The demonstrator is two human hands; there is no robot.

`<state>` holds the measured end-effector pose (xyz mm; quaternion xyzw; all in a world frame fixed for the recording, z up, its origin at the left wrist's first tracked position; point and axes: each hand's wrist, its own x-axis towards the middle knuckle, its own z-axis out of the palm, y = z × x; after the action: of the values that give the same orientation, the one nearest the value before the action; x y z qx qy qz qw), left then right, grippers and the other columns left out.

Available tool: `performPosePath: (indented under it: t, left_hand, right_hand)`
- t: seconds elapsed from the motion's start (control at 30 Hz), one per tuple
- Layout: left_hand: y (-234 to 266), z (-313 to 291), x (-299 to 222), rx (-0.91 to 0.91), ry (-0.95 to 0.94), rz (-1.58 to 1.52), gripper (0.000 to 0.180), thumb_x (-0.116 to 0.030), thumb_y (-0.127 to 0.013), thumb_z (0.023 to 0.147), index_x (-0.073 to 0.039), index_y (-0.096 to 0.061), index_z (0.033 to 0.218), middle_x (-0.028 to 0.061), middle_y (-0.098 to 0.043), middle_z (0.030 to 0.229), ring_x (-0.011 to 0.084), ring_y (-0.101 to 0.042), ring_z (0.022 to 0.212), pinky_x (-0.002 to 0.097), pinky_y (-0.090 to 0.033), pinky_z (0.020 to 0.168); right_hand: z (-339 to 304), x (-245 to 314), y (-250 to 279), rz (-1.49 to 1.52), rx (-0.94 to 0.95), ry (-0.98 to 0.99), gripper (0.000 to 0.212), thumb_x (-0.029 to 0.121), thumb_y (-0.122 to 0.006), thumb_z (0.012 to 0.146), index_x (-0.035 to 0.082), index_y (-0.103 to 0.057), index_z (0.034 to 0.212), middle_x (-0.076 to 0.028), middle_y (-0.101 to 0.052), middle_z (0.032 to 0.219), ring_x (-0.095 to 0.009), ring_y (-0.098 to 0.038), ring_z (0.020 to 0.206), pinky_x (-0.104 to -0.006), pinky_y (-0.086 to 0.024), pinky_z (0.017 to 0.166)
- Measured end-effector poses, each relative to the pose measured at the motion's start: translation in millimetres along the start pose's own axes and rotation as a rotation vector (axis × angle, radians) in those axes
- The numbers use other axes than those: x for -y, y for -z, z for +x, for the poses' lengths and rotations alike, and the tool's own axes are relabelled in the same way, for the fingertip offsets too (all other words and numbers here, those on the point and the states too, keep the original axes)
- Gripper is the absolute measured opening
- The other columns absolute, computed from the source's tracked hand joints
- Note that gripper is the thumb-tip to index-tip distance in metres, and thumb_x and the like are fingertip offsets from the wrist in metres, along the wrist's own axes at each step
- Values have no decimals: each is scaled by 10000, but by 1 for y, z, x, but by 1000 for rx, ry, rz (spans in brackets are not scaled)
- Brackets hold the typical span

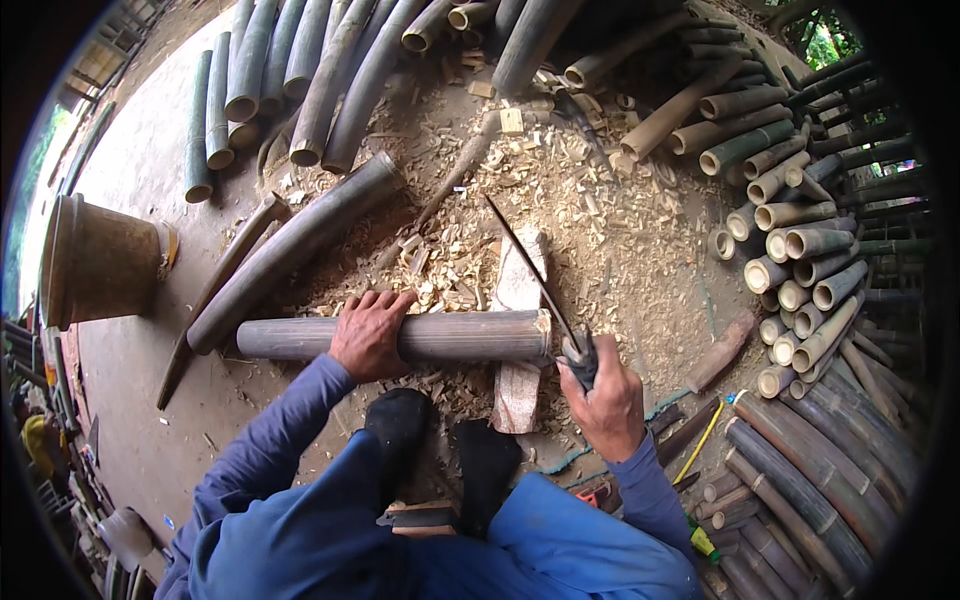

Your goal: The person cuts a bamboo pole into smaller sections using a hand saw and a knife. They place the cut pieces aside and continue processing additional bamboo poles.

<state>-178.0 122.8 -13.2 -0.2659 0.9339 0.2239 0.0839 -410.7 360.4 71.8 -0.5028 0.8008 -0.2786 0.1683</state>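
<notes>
The left hand [368,335] covers a stretch of the bamboo tube [465,337], and that tube hides the middle of the pale block [517,397]! The right hand [605,398] masks part of the black handle [581,364]; lower right, stacked bamboo [835,480] vanishes into the dark rim.

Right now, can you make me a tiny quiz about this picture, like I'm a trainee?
1. Which hand holds the blade?
2. True or false: the left hand is on a bamboo piece.
3. Fill in the gap: that bamboo piece lies across a ____.

Key:
1. The right hand.
2. True.
3. Block.
</notes>
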Motion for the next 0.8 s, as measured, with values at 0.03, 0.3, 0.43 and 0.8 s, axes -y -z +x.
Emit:
performPosePath:
  t: [0.03,0.3,0.43,0.8]
  left_hand:
    - [-1,4,7,112,-1,12,776,-415,-884,579,-123,-565,1224,119,-645,1151,320,-591,1148,491,-411,979]
    - [-19,-5,7,-101,-34,44,562,-291,-832,572,-121,-637,1071,85,-663,986,285,-634,1014,457,-408,987]
    - [-24,-11,2,-181,-10,71,582,-278,-834,574,-123,-633,1098,81,-642,978,280,-624,1024,455,-400,1013]
    - [-31,-18,-4,-283,-33,70,669,-334,-862,599,-102,-598,1169,93,-641,1070,292,-605,1095,470,-393,1027]
  right_hand:
    - [0,1,0,-26,-67,88,384,97,-722,895,-1,-481,1177,-236,-653,743,-411,-699,678,-461,-547,570]
    - [-8,-36,-16,-98,132,-191,333,114,-690,929,12,-492,1177,-235,-668,767,-396,-709,676,-461,-560,590]
    - [-11,-10,-9,-20,-83,96,352,106,-704,917,21,-493,1185,-215,-673,792,-388,-710,674,-449,-561,590]
    - [-8,-1,-6,-8,-104,35,403,128,-727,898,17,-489,1204,-228,-676,786,-450,-678,668,-481,-545,577]
